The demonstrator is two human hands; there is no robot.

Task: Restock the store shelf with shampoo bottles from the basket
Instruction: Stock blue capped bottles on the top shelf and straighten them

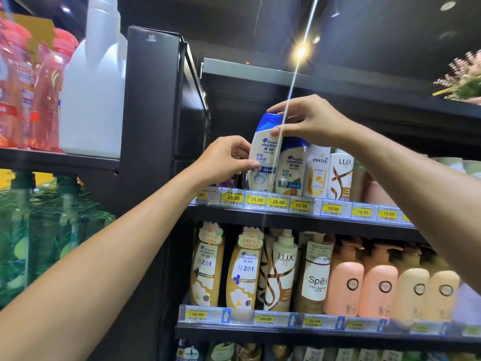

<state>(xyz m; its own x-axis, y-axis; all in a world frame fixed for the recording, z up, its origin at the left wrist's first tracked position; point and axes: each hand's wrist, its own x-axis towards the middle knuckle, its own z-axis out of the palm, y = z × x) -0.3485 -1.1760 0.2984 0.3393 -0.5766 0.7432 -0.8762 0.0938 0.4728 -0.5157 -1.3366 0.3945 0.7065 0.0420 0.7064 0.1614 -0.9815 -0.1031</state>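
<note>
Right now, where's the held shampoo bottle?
Head view, centre: held bottle on the upper shelf, left hand at its side, right hand on its cap, left of another Head & Shoulders bottle.

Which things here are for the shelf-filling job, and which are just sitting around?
For the job:
blue-capped shampoo bottle
left hand and right hand, both holding it
upper shelf

Just sitting around:
white jug
red bottles
pink flowers
</note>
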